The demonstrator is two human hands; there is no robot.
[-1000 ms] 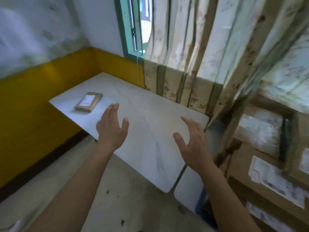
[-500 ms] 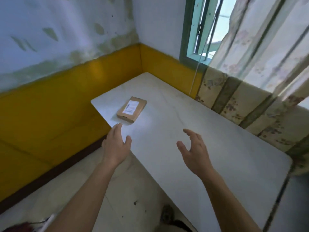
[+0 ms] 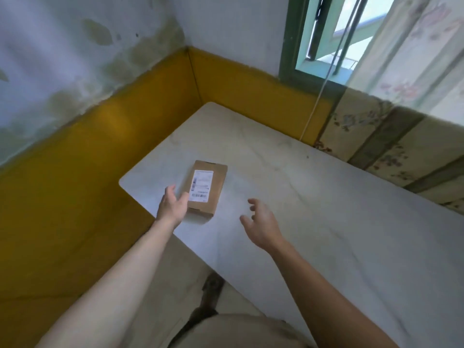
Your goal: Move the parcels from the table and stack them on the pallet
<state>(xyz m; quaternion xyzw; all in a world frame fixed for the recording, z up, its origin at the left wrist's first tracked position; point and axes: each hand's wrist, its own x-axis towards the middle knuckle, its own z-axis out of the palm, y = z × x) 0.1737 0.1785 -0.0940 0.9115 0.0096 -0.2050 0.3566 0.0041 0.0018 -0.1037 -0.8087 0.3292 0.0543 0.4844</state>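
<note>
Cardboard parcel (image 3: 207, 188) lies just beside left hand (image 3: 173, 205) fingers (image 3: 170, 190).

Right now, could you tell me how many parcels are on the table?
1: a brown parcel near the table's left corner, beside the left hand. The pallet is out of view.

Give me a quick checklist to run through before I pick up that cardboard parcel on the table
1. Parcel lying flat on the table, label up: ok.
2. Left hand at the parcel's near left edge, fingers straight, no grip yet: ok.
3. Right hand empty and free to help, apart from the parcel to its right: ok.
4. Nothing stacked on or leaning against the parcel: ok.
5. Parcel sits away from the table's edge, so it won't slip off: ok.
6. Pallet and the way to it: cannot tell, out of view.
</note>
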